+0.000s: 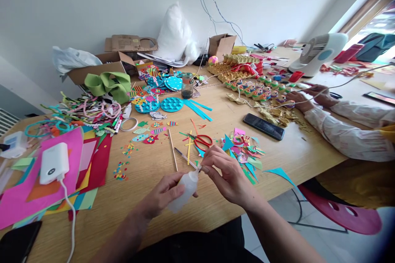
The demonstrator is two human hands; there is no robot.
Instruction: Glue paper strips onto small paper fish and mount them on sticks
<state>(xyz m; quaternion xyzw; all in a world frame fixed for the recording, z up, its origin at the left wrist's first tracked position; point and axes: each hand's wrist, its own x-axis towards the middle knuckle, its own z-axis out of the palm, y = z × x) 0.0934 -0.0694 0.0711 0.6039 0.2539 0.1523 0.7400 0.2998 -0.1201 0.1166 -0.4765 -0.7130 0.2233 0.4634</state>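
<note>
A white translucent squeeze bottle [187, 189] is gripped in my left hand [165, 195], tilted with its nozzle up and to the right. My right hand [224, 174] pinches the nozzle's tip between thumb and fingers, which partly hide it. Just beyond my hands lie red-handled scissors [203, 142], a pen [185, 157] and a thin wooden stick [173, 150]. Yellow paper strips [189, 151] cross near the pen. Small paper fish [151, 139] and a pile of coloured paper scraps [243, 148] are spread on the wooden table [138, 213].
Coloured paper sheets [95, 160] and a white power bank [54, 163] with a cable are at left. Blue paper plates [172, 104] and a glass jar [187, 86] stand farther back. A phone [263, 126] lies at right, near another person's hands [300, 100] and egg-carton pieces [256, 90].
</note>
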